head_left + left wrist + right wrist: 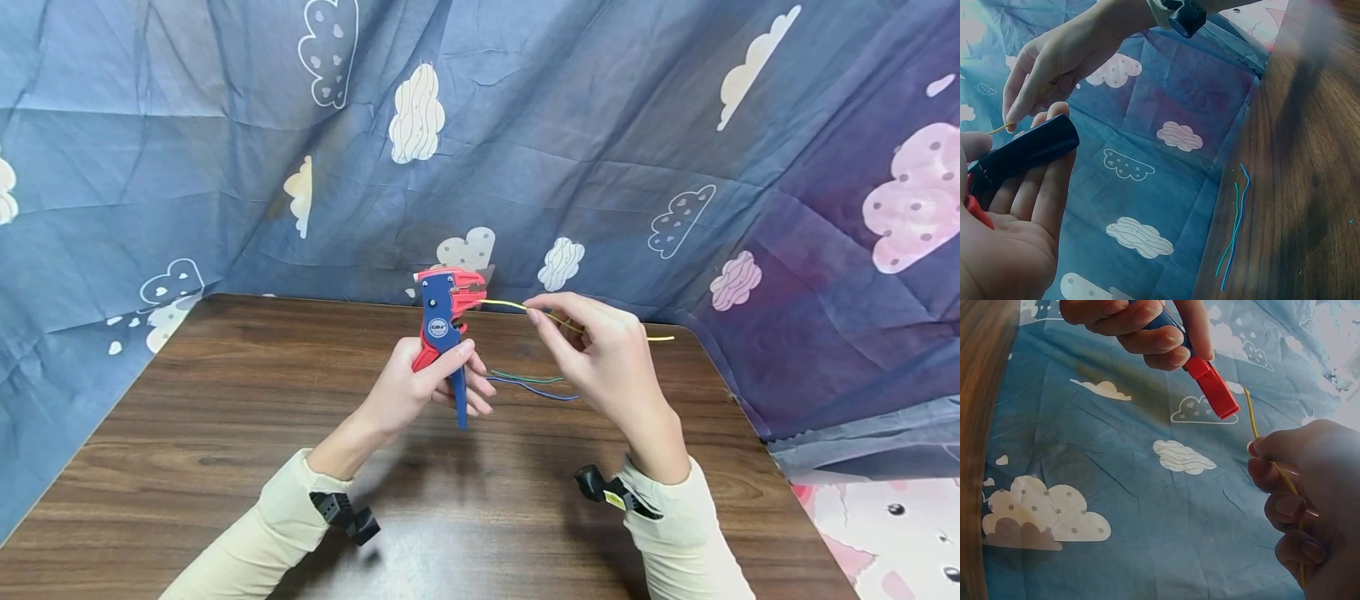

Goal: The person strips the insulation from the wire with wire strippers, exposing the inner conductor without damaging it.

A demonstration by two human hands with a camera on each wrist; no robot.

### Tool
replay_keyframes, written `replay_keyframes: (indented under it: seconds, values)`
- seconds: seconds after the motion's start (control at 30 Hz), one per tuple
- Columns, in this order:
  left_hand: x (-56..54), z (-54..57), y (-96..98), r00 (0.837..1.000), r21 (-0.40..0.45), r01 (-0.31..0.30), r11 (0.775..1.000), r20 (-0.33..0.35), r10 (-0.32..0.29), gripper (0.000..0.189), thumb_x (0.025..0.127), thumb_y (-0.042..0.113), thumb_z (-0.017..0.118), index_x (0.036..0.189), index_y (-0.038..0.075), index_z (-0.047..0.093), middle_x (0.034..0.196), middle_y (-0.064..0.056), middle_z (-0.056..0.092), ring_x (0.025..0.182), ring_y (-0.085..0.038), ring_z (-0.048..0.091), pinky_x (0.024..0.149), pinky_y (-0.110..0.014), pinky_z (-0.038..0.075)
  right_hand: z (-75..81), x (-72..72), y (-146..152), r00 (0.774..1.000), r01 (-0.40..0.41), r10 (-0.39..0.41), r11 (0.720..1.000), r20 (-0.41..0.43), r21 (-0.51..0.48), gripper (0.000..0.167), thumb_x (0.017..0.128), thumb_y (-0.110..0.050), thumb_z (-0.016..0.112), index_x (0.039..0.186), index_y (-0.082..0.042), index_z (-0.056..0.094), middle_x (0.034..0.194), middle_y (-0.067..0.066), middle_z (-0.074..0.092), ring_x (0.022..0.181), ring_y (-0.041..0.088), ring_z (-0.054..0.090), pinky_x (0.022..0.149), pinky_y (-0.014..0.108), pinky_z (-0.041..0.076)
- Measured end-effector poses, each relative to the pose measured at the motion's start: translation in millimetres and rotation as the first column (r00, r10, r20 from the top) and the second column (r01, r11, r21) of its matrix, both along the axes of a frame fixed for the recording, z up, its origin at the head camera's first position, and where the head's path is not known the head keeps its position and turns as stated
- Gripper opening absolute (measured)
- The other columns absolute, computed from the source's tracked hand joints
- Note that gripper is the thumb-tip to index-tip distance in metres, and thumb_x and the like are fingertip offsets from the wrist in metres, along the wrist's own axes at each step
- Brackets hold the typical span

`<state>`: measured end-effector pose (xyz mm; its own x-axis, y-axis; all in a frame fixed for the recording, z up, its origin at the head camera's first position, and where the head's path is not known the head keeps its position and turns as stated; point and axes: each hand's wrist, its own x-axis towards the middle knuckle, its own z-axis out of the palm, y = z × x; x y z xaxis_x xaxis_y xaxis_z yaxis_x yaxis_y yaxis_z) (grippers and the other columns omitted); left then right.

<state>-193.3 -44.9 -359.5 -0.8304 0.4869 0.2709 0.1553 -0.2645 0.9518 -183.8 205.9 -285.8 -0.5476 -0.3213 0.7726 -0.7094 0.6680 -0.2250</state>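
My left hand (401, 387) holds a wire stripper (437, 308) with a blue body and red nose, the thumb across its handles and the fingers loosely bent behind them. Between thumb and fingertips, my right hand (611, 358) pinches a thin yellow wire (504, 303). Its free end is at the stripper's nose in the head view, while in the right wrist view the wire tip (1248, 397) appears just beside the red nose (1215, 387). The wire's tail passes behind the right hand's fingers and pokes out at the right. In the left wrist view, the blue handle (1032, 150) lies over the left fingers.
A green wire (525, 380) and a blue wire (536, 389) lie close together on the brown wooden table (187, 467), below the hands. Blue cloth (562, 125) with a cloud print hangs behind the table and along its sides.
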Motion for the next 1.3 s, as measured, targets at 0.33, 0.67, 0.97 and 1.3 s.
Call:
replay_keyframes:
  seconds: [0.33, 0.67, 0.97, 1.3]
  values:
    - [-0.7, -1.5, 0.1, 1.0, 0.031, 0.019, 0.999, 0.016, -0.02, 0.037, 0.112, 0.025, 0.058, 0.117, -0.011, 0.064, 0.098, -0.02, 0.083, 0.081, -0.04, 0.083, 0.078, -0.056, 0.068, -3.0, -2.3, -1.9, 1.0, -0.009, 0.009, 1.0, -0.007, -0.022, 0.012, 0.101, -0.018, 0.078, 0.11, -0.022, 0.084, 0.066, -0.01, 0.055, 0.056, 0.005, 0.041, 0.055, 0.02, 0.03]
    - [-0.5, -2.4, -1.0, 0.999, 0.059, 0.035, 0.998, 0.017, -0.036, 0.032, 0.111, 0.018, 0.053, 0.128, -0.008, 0.058, 0.104, -0.021, 0.082, 0.08, -0.038, 0.083, 0.079, -0.056, 0.069, -4.6, -2.5, -1.2, 1.0, -0.001, 0.001, 1.0, 0.006, -0.004, 0.011, 0.102, -0.019, 0.077, 0.109, -0.023, 0.083, 0.066, -0.011, 0.053, 0.056, 0.005, 0.041, 0.056, 0.02, 0.03]
    - [-2.3, -5.5, -2.0, 0.998, 0.086, 0.06, 0.994, 0.031, -0.063, 0.035, 0.109, 0.016, 0.046, 0.131, -0.01, 0.055, 0.105, -0.018, 0.082, 0.08, -0.036, 0.083, 0.081, -0.057, 0.068, -6.3, -5.7, -1.7, 1.0, -0.01, 0.01, 1.0, 0.012, 0.015, 0.011, 0.103, -0.021, 0.076, 0.11, -0.025, 0.084, 0.068, -0.013, 0.056, 0.056, 0.004, 0.041, 0.056, 0.019, 0.031]
    - [-5.5, -6.9, -3.2, 0.996, 0.114, 0.068, 0.991, 0.053, -0.074, 0.037, 0.104, 0.013, 0.044, 0.13, -0.01, 0.054, 0.104, -0.015, 0.082, 0.082, -0.035, 0.083, 0.08, -0.054, 0.069, -10.4, -15.7, 3.6, 0.999, 0.004, -0.005, 1.0, 0.051, 0.022, 0.01, 0.103, -0.021, 0.076, 0.108, -0.026, 0.083, 0.066, -0.012, 0.054, 0.053, 0.007, 0.041, 0.053, 0.019, 0.03]
